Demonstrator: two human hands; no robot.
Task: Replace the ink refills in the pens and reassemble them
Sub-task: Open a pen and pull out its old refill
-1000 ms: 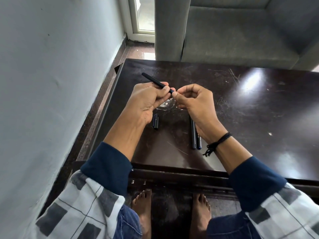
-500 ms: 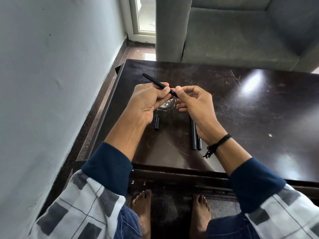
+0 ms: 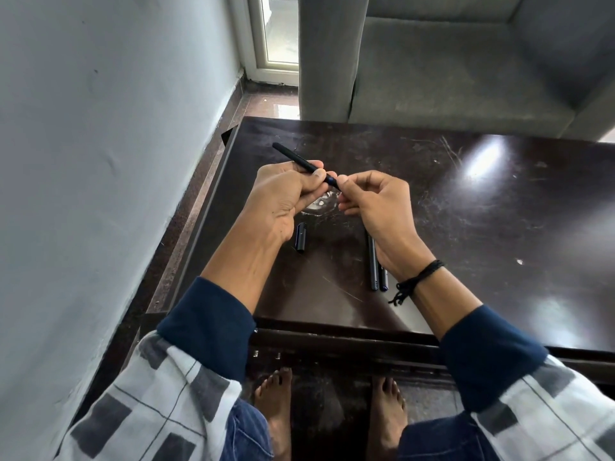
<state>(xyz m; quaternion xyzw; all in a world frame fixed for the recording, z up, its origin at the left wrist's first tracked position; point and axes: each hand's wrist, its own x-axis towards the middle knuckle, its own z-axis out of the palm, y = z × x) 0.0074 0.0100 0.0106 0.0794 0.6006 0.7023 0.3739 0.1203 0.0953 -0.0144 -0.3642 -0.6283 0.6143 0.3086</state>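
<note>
the black pen barrel is held above the dark table, slanting up and away to the left. the left hand curls its fingers round the barrel's lower half, thumb on top. the right hand pinches the barrel's near tip between thumb and forefinger, its other fingers loosely curled. on the table below lie a short pen cap to the left and two dark pens side by side, partly hidden by the right wrist, which wears a black cord band.
</note>
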